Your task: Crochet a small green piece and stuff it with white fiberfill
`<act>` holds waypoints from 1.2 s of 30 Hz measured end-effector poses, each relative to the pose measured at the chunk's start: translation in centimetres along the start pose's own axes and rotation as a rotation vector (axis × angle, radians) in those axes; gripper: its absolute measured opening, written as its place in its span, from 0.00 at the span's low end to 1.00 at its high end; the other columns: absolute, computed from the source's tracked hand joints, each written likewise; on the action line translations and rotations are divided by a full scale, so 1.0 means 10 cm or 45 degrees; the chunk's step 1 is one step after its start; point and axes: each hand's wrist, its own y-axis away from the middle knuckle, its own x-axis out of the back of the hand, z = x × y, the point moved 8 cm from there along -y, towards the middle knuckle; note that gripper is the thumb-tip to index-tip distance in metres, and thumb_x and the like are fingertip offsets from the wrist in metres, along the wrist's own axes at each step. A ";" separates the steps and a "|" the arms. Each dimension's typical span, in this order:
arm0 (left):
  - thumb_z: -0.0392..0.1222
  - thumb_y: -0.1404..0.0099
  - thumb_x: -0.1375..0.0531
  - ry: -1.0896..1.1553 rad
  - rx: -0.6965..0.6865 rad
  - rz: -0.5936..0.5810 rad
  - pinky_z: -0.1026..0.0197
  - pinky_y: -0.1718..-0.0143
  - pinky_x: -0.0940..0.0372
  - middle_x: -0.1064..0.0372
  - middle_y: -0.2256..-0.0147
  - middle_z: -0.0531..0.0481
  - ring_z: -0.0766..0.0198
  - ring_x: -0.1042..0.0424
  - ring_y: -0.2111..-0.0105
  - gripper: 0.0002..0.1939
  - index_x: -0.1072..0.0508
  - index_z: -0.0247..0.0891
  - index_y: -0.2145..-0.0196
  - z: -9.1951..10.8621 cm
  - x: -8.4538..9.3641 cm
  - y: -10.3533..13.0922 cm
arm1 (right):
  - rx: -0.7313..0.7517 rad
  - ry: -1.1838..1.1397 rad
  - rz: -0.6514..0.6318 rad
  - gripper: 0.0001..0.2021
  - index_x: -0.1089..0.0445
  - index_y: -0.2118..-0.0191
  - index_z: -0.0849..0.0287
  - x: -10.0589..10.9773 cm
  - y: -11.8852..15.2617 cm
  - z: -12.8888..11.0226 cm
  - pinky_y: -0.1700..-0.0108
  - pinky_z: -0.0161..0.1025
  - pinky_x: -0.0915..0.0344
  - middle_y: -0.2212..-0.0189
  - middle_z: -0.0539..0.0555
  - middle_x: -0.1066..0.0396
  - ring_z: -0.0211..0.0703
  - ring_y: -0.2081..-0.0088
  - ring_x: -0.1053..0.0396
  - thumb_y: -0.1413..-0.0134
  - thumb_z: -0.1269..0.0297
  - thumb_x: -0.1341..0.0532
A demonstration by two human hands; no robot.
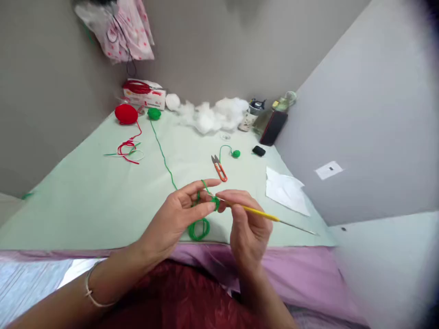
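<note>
Head view: my left hand (178, 214) is pinching green yarn (215, 203). My right hand (245, 224) is gripping a hook (260, 213) above the worktop (103, 196).

Both arms bare, no sleeves showing. Left hand (178, 214) has a thin pale bangle (89, 292) round the wrist, right hand (248, 226) wears nothing, no rings I can spot.

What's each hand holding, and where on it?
Left hand: small green crochet piece, pinched at its edge, yarn over the forefinger. Right hand: yellow crochet hook, gripped near the hook end.
</note>
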 end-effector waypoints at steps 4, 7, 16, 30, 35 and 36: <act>0.40 0.39 0.26 0.080 -0.029 0.043 0.66 0.59 0.36 0.27 0.67 0.56 0.68 0.30 0.65 0.20 0.17 0.47 0.49 0.01 -0.02 -0.03 | 0.169 0.403 0.001 0.12 0.21 0.52 0.51 0.00 0.08 -0.10 0.63 0.41 0.24 0.62 0.52 0.21 0.41 0.63 0.24 0.32 0.73 0.40; 0.42 0.41 0.24 0.209 0.094 0.001 0.67 0.61 0.36 0.27 0.69 0.55 0.69 0.32 0.68 0.24 0.18 0.44 0.47 -0.08 -0.05 -0.04 | 0.397 0.699 0.029 0.15 0.20 0.50 0.47 -0.02 0.17 -0.20 0.60 0.43 0.23 0.58 0.54 0.21 0.44 0.59 0.22 0.36 0.75 0.35; 0.40 0.42 0.25 0.196 0.102 0.025 0.62 0.54 0.34 0.29 0.69 0.54 0.67 0.33 0.67 0.17 0.15 0.41 0.54 -0.05 0.03 -0.08 | -0.093 -0.096 0.124 0.10 0.20 0.58 0.52 0.17 0.00 0.04 0.68 0.38 0.29 0.66 0.51 0.24 0.37 0.70 0.28 0.30 0.69 0.40; 0.40 0.35 0.29 -0.065 -0.028 -0.014 0.67 0.61 0.37 0.32 0.65 0.55 0.69 0.33 0.63 0.17 0.17 0.52 0.48 0.03 0.04 -0.01 | -0.231 -0.241 0.015 0.11 0.22 0.56 0.54 0.13 0.01 0.13 0.63 0.38 0.23 0.62 0.51 0.18 0.37 0.67 0.21 0.26 0.66 0.44; 0.38 0.34 0.30 -0.175 -0.128 0.035 0.66 0.62 0.38 0.32 0.65 0.56 0.69 0.35 0.65 0.16 0.17 0.52 0.50 0.09 0.07 -0.01 | 0.038 0.144 -0.064 0.13 0.23 0.50 0.52 0.12 0.02 -0.12 0.60 0.39 0.22 0.59 0.51 0.19 0.38 0.64 0.21 0.28 0.72 0.44; 0.38 0.34 0.30 -0.195 -0.141 0.046 0.65 0.62 0.38 0.32 0.65 0.56 0.68 0.35 0.65 0.16 0.17 0.52 0.50 0.10 0.08 -0.01 | 0.095 0.198 -0.096 0.14 0.24 0.49 0.52 0.10 0.03 -0.16 0.59 0.40 0.22 0.59 0.51 0.19 0.39 0.63 0.21 0.28 0.73 0.45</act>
